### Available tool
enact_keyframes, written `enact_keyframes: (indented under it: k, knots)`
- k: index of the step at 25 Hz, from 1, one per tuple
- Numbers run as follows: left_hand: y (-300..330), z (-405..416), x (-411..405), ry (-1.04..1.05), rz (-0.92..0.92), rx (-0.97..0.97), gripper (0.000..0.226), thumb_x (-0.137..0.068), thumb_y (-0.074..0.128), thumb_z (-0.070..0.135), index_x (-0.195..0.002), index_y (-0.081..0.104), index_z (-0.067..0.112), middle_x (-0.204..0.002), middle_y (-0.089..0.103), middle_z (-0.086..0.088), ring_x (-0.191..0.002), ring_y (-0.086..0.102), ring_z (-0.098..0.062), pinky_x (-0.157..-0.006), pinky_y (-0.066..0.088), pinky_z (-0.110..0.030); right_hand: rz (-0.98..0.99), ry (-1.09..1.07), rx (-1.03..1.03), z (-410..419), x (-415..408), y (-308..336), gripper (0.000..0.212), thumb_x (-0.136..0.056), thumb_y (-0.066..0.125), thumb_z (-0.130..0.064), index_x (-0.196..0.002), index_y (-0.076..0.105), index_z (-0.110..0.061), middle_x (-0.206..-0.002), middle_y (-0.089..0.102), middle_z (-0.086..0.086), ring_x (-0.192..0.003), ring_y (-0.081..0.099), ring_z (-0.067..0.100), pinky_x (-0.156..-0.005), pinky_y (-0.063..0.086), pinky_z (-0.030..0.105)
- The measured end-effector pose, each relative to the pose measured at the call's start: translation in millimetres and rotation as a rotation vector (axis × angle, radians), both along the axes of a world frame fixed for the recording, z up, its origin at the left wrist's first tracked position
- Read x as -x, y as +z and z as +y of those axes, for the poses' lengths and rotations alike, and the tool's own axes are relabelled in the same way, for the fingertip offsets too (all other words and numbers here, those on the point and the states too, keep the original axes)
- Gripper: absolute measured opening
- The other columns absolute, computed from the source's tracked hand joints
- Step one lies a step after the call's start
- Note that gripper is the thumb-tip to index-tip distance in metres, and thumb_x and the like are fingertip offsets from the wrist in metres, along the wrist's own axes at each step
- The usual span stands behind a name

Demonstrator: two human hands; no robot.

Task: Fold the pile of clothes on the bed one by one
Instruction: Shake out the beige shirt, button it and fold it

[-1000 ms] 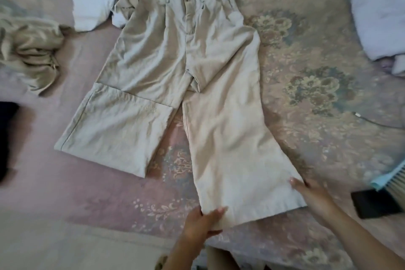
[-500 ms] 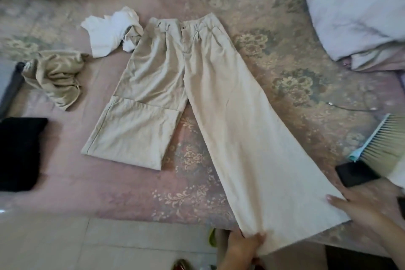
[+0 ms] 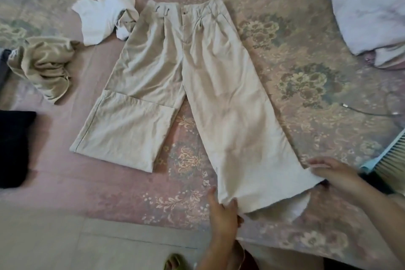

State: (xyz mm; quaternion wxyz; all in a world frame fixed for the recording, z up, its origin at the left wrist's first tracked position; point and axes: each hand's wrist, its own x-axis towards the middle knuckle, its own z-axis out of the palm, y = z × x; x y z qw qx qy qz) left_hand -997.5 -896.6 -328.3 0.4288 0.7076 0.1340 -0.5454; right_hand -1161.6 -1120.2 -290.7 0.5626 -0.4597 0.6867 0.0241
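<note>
A pair of long beige cotton trousers (image 3: 197, 85) is spread flat on the bed (image 3: 295, 28), which is covered with a pink flowery sheet. The waistband is at the far end and the legs point to the near edge. The leg on the left is folded back on itself, so it looks short. The leg on the right is stretched out long, right down to the near edge of the bed.

The hem of the long leg is held at both corners. The near left corner is pinched by the left hand (image 3: 223, 210), with the thumb on top of the cloth and the other fingers tucked under it. The right corner is held by the right hand (image 3: 335, 173), with its fingers (image 3: 317, 161) laid over the cloth; the thumb is hidden, so how tightly it is gripped cannot be told. The hem is lifted a little and its white inside is seen.

A crumpled white cloth (image 3: 103, 19) is lying just beside the waistband, on the far left. A crumpled tan cloth (image 3: 43, 66) is seen further left, apart from the trousers. A folded black cloth (image 3: 13, 147) is at the left edge. A big white pillow (image 3: 368, 6) is at the far right. A thin cable (image 3: 368, 112) is lying on the sheet to the right.
</note>
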Motion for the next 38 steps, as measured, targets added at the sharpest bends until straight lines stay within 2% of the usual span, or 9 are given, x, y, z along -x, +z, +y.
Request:
enact_keyframes:
  k: [4, 9, 11, 15, 21, 25, 31, 34, 38]
  knots:
    - [6.1, -75.0, -89.3, 0.185, -0.051, 0.064, 0.018, -0.095, 0.057, 0.021, -0.095, 0.063, 0.004, -0.064, 0.06, -0.007, -0.047, 0.055, -0.014, -0.043, 0.045, -0.025, -0.103, -0.002, -0.031, -72.9, -85.6, -8.0, 0.014, -0.093, 0.055, -0.005, -0.08, 0.059, -0.007, -0.06, 0.057, 0.011, -0.042, 0.053, 0.012, -0.041, 0.043, 0.019]
    - [-34.8, -140.3, -179.9, 0.304, -0.073, 0.266, 0.045, -0.099, 0.037, 0.047, -0.118, 0.053, 0.009, -0.096, 0.063, -0.013, -0.076, 0.065, -0.023, -0.064, 0.056, -0.036, -0.219, -0.109, 0.123, -135.3, -145.2, -49.1, 0.015, -0.097, 0.051, -0.031, -0.088, 0.051, -0.019, -0.079, 0.062, 0.015, -0.062, 0.057, 0.019, -0.053, 0.047, 0.028]
    - [-60.2, -131.3, -174.0, 0.227, -0.318, 0.082, 0.018, -0.099, 0.046, 0.031, -0.103, 0.054, 0.015, -0.087, 0.059, -0.008, -0.077, 0.059, -0.024, -0.064, 0.051, -0.037, -0.036, 0.05, 0.207, -133.1, -134.4, -77.2, 0.01, -0.091, 0.057, -0.029, -0.091, 0.058, -0.018, -0.093, 0.063, 0.016, -0.072, 0.058, 0.023, -0.061, 0.046, 0.032]
    - [-87.3, -123.3, -152.1, -0.129, -0.65, -0.183, 0.019, -0.095, 0.051, 0.02, -0.082, 0.058, 0.009, -0.079, 0.058, -0.004, -0.073, 0.052, -0.019, -0.064, 0.036, -0.029, 0.092, 0.373, 0.288, -124.1, -125.6, -122.6, 0.015, -0.09, 0.062, -0.022, -0.095, 0.062, -0.009, -0.094, 0.059, 0.008, -0.093, 0.058, 0.029, -0.078, 0.044, 0.038]
    - [-111.0, -140.4, -135.8, -0.252, -0.718, -0.334, 0.017, -0.092, 0.055, 0.025, -0.082, 0.051, 0.012, -0.079, 0.057, -0.003, -0.073, 0.052, -0.023, -0.061, 0.034, -0.03, 0.379, 0.605, 0.392, -131.0, -138.8, -154.2, 0.025, -0.093, 0.059, -0.03, -0.079, 0.047, -0.012, -0.076, 0.053, 0.006, -0.077, 0.052, 0.027, -0.062, 0.034, 0.032]
    - [-118.8, -132.0, -139.1, -0.282, -0.712, -0.425, 0.018, -0.094, 0.051, 0.028, -0.086, 0.048, 0.013, -0.088, 0.06, -0.008, -0.079, 0.055, -0.03, -0.065, 0.039, -0.034, 0.582, 0.595, 0.444, -134.7, -134.1, -162.0, 0.026, -0.098, 0.047, -0.027, -0.101, 0.058, -0.003, -0.105, 0.061, 0.02, -0.098, 0.057, 0.038, -0.076, 0.046, 0.04]
    - [-132.0, -172.9, -201.8, -0.804, -1.504, -0.09, 0.033, -0.082, 0.047, 0.026, -0.098, 0.066, 0.005, -0.095, 0.065, -0.012, -0.087, 0.059, -0.032, -0.069, 0.051, -0.039, 0.294, 1.032, 0.873, -174.1, -183.7, -161.7, 0.042, -0.091, 0.059, -0.016, -0.133, 0.053, -0.014, -0.139, 0.047, 0.012, -0.128, 0.038, 0.036, -0.102, 0.033, 0.049]
    - [-124.8, -198.0, -231.5, -1.218, -1.264, -0.087, 0.029, -0.089, 0.054, 0.032, -0.101, 0.067, 0.009, -0.099, 0.065, -0.009, -0.101, 0.057, -0.03, -0.087, 0.04, -0.039, 0.442, 1.258, 0.731, -197.6, -208.2, -163.9, 0.037, -0.093, 0.057, -0.033, -0.128, 0.053, -0.025, -0.135, 0.044, 0.006, -0.129, 0.029, 0.029, -0.103, 0.027, 0.043]
    - [-122.0, -205.6, -252.7, -1.388, -1.016, -0.188, 0.028, -0.094, 0.053, 0.037, -0.107, 0.064, 0.014, -0.112, 0.056, -0.005, -0.113, 0.05, -0.023, -0.1, 0.029, -0.036, 0.495, 1.2, 0.686, -210.2, -211.4, -163.0, 0.025, -0.089, 0.059, -0.041, -0.105, 0.058, -0.021, -0.125, 0.043, 0.007, -0.117, 0.034, 0.029, -0.097, 0.031, 0.042]
